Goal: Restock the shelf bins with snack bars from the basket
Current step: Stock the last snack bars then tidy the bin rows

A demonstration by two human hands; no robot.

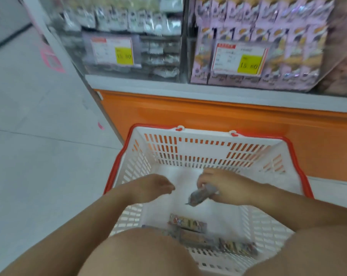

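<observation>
Seen from your head camera, you were looking down into a white slotted plastic shopping basket with a red rim (188, 130), which stood on the pale floor against an orange shelf base (208, 118). Your right hand (226, 186) was inside the basket. Its fingers were curled round one end of a dark, shiny-wrapped snack bar (201, 195), which hung tilted above the basket's white bottom. Your left hand (154, 186) hovered just beside it, fingers loosely bent and holding nothing. Several more bars in printed beige and dark wrappers (188, 224) lay flat at the near end of the basket, partly hidden by your knees. This looked like the pick-up step: one bar in hand, not yet taken to the shelf. The next move would probably call for lifting it over the basket wall to the clear-fronted shelf bins (132, 42) above. Blur made it hard to tell which bin matched the bar's wrapper.
</observation>
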